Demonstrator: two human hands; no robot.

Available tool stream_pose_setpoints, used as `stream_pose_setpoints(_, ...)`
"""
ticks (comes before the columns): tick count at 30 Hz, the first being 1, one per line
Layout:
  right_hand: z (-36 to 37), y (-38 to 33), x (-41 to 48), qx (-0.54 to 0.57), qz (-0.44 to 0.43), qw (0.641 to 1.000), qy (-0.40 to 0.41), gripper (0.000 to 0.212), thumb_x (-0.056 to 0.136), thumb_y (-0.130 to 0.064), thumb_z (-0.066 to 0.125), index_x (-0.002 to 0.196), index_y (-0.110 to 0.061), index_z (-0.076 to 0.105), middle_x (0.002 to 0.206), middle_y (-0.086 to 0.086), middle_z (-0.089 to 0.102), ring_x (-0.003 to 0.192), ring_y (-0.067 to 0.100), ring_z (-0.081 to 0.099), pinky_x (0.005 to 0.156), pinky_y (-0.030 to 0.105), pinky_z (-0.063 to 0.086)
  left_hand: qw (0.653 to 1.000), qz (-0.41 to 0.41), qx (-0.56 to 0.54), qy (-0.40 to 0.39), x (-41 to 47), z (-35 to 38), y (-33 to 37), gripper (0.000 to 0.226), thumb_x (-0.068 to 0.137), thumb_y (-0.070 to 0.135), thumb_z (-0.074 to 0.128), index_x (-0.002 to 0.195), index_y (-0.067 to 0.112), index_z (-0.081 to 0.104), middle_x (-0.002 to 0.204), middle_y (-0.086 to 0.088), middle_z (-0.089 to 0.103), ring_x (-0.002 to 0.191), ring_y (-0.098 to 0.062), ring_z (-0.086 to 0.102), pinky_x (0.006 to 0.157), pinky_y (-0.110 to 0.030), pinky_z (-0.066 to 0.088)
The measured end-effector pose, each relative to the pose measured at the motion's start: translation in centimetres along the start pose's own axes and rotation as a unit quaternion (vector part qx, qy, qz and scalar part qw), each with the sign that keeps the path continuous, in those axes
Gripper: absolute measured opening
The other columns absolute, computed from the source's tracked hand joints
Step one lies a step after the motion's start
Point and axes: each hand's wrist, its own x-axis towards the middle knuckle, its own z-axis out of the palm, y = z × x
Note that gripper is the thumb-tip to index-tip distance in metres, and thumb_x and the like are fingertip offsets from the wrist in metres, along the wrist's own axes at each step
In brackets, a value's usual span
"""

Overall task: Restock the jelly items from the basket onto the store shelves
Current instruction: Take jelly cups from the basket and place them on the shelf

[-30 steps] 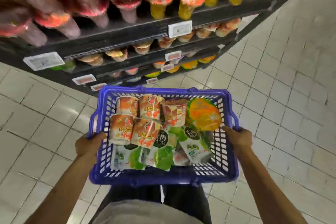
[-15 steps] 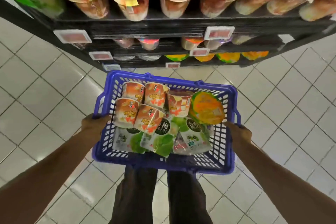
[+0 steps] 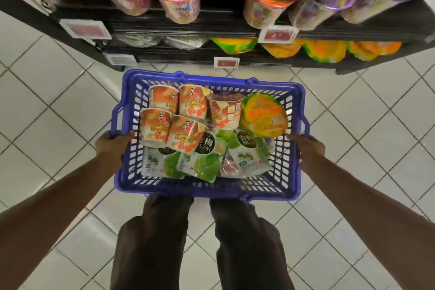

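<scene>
Left hand (image 3: 113, 146), right hand (image 3: 308, 148): fingers clenched round side rims of blue basket (image 3: 202, 192). Nearest inside, green pouches (image 3: 202, 162): likely soft, slippery; pinch top edge. Beyond, cups (image 3: 186, 134): probably light, stiff; grip round wall. Shelves (image 3: 179, 28) ahead.

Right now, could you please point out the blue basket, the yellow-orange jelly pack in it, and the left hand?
blue basket (image 3: 202, 189): head view, on its near wall.
yellow-orange jelly pack (image 3: 264, 115): head view, middle of its top face.
left hand (image 3: 113, 146): head view, back of the hand gripping the basket's side.
</scene>
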Motion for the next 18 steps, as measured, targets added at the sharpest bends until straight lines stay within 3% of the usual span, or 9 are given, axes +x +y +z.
stream_pose_setpoints(5, 1.1, 0.3, 1.4, -0.001, 0.002, 1.000, -0.010, 0.021, 0.071, -0.011, 0.081, 0.076, -0.018, 0.063, 0.066, 0.001, 0.060, 0.053, 0.017, 0.053, 0.047, 0.024, 0.043, 1.000, 0.002, -0.011, -0.012, 1.4, 0.8, -0.1, 0.026, 0.079, 0.015, 0.079, 0.075, 0.022, 0.055, 0.081, -0.004, 0.064, 0.069, -0.020, 0.062, 0.073, -0.034, 0.053)
stream_pose_setpoints(8, 1.5, 0.5, 2.2, -0.004, 0.002, 1.000, -0.017, 0.020, 0.072, -0.009, 0.080, 0.073, -0.018, 0.063, 0.068, 0.002, 0.061, 0.056, 0.019, 0.056, 0.050, 0.027, 0.046, 1.000, 0.003, -0.008, -0.027, 2.0, 1.1, -0.6, 0.024, 0.082, 0.011, 0.075, 0.073, 0.021, 0.055, 0.074, 0.000, 0.061, 0.065, -0.016, 0.058, 0.059, -0.027, 0.049)
stream_pose_setpoints(11, 1.5, 0.7, 3.0, -0.004, 0.008, 1.000, -0.026, 0.018, 0.073, -0.008, 0.079, 0.076, -0.018, 0.063, 0.071, 0.003, 0.063, 0.059, 0.020, 0.059, 0.051, 0.029, 0.047, 0.999, 0.005, -0.006, -0.041, 2.5, 1.3, -1.5, 0.023, 0.083, 0.008, 0.073, 0.074, 0.021, 0.056, 0.076, -0.001, 0.062, 0.068, -0.019, 0.060, 0.067, -0.031, 0.051)
stream_pose_setpoints(15, 1.0, 0.5, 3.6, -0.036, 0.000, 0.998, -0.048, 0.021, 0.080, -0.005, 0.072, 0.100, -0.009, 0.065, 0.083, 0.007, 0.064, 0.070, 0.024, 0.061, 0.060, 0.032, 0.053, 0.997, 0.027, 0.030, -0.060, 2.6, 1.0, -1.3, 0.022, 0.083, 0.008, 0.071, 0.076, 0.021, 0.055, 0.076, -0.001, 0.062, 0.065, -0.015, 0.058, 0.057, -0.025, 0.045)
stream_pose_setpoints(18, 0.3, 0.0, 3.4, -0.085, -0.026, 0.995, -0.041, 0.028, 0.085, -0.007, 0.067, 0.112, -0.002, 0.066, 0.089, 0.012, 0.064, 0.074, 0.024, 0.057, 0.064, 0.028, 0.047, 0.993, 0.036, 0.093, -0.063, 2.4, 0.7, -0.6, 0.015, 0.083, 0.009, 0.069, 0.080, 0.018, 0.057, 0.085, -0.009, 0.063, 0.068, -0.020, 0.058, 0.062, -0.032, 0.049)
